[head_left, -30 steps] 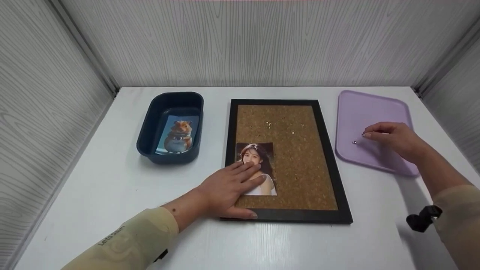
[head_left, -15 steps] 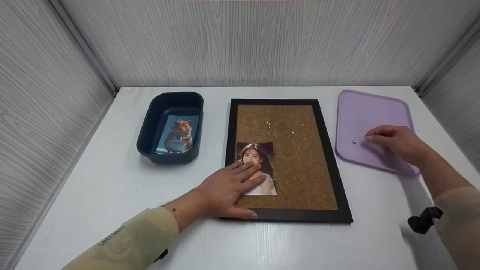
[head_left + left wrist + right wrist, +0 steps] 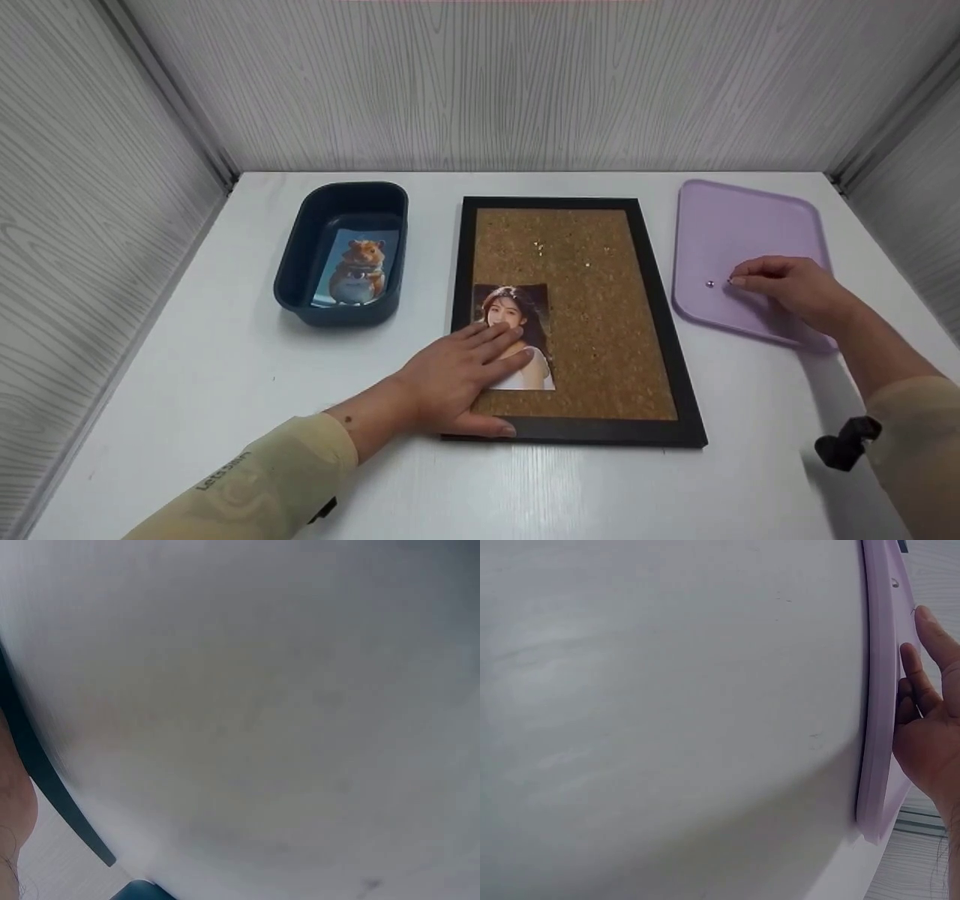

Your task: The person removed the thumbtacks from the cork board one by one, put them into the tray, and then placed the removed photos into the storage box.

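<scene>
My left hand lies flat with fingers spread over a photo print of a person, pressing it onto the lower left of a black-framed cork board. The thumb rests on the frame's bottom edge. My right hand is over the purple tray, thumb and forefinger pinching a tiny metal thumbtack, mostly hidden by the fingertips. Another small shiny thumbtack lies on the tray just left of them. In the right wrist view, the right hand is beyond the tray's rim.
A dark blue bin stands at the left, with a hamster picture inside. Several tiny shiny bits show on the upper cork. White table surrounds the board, and grey wood-grain panels rise behind and beside it.
My right hand has lowered slightly toward the front of the tray, still pinching the thumbtack. The left hand and the photo have stayed in place.
</scene>
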Motion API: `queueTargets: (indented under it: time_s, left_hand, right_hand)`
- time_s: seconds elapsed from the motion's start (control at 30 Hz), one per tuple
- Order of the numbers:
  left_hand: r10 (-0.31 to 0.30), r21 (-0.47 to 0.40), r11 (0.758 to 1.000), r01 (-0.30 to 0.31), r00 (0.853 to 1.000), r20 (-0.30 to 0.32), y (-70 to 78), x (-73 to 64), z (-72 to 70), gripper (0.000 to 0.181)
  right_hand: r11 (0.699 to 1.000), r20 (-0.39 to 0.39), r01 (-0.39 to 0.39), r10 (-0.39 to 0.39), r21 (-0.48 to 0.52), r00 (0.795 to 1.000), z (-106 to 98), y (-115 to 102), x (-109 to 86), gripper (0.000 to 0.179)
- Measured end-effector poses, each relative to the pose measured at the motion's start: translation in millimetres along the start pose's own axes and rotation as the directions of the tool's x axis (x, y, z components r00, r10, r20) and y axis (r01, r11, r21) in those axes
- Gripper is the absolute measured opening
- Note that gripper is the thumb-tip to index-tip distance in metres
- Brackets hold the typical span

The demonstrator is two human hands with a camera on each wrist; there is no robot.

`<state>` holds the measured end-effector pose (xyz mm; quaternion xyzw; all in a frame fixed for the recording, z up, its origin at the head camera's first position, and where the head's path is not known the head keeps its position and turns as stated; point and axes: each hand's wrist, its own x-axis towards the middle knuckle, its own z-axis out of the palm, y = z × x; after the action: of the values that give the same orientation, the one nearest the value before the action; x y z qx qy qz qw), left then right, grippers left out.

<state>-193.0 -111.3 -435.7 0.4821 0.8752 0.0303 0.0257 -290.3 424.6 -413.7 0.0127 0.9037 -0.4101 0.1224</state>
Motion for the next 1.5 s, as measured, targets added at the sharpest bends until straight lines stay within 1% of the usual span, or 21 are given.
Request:
queueTargets:
  time_s: [0.4, 0.53, 0.67, 0.8, 0.9, 1.07, 1.13, 1.23, 1.5]
  left_hand:
    - [0.0, -0.021, 1.0, 0.0, 1.0, -0.002, 0.6, 0.3, -0.7, 0.1]
    - [0.002, -0.02, 1.0, -0.002, 1.0, 0.0, 0.7, 0.5, -1.0, 0.1]
    - [0.003, -0.018, 1.0, -0.003, 1.0, 0.001, 0.8, 0.5, -1.4, 0.1]
    - [-0.002, -0.018, 1.0, 0.002, 1.0, 0.007, 0.5, 0.1, -1.4, 0.101]
    - [-0.005, -0.014, 1.0, 0.005, 1.0, 0.008, 0.1, -0.4, -0.8, 0.1]
    - [-0.005, -0.019, 1.0, 0.005, 1.0, 0.003, 0.3, -0.6, -0.5, 0.1]
    - [-0.006, -0.023, 1.0, 0.006, 1.0, 0.004, 0.7, -0.5, -0.8, 0.1]
    - [-0.01, -0.026, 1.0, 0.01, 1.0, 0.005, 1.0, -0.4, -1.1, 0.1]
    - [-0.016, -0.024, 1.0, 0.017, 1.0, 0.006, 1.4, -0.5, -1.3, 0.1]
  right_hand:
    - [0.999, -0.022, 0.034, -0.034, 0.007, 0.999, -1, 2, 0.8, 0.056]
    - [0.999, -0.028, 0.042, -0.042, 0.022, 0.999, -2, -1, 0.9, 0.054]
    - [0.997, -0.031, 0.044, -0.043, 0.061, 0.999, -4, -8, 0.9, 0.054]
    - [0.995, -0.044, 0.061, -0.058, 0.079, 0.997, -6, -17, 1.0, 0.054]
    - [0.992, -0.06, 0.091, -0.086, 0.088, 0.994, -6, -24, 1.4, 0.049]
    - [0.969, -0.075, 0.173, -0.162, 0.178, 0.984, -2, -37, 2.3, 0.037]
    - [0.959, -0.073, 0.194, -0.182, 0.208, 0.981, 1, -44, 3.0, 0.037]
    - [0.955, -0.062, 0.204, -0.195, 0.215, 0.979, 6, -54, 4.1, 0.041]
    - [0.954, -0.029, 0.24, -0.238, 0.182, 0.971, 26, -87, 8.7, 0.053]
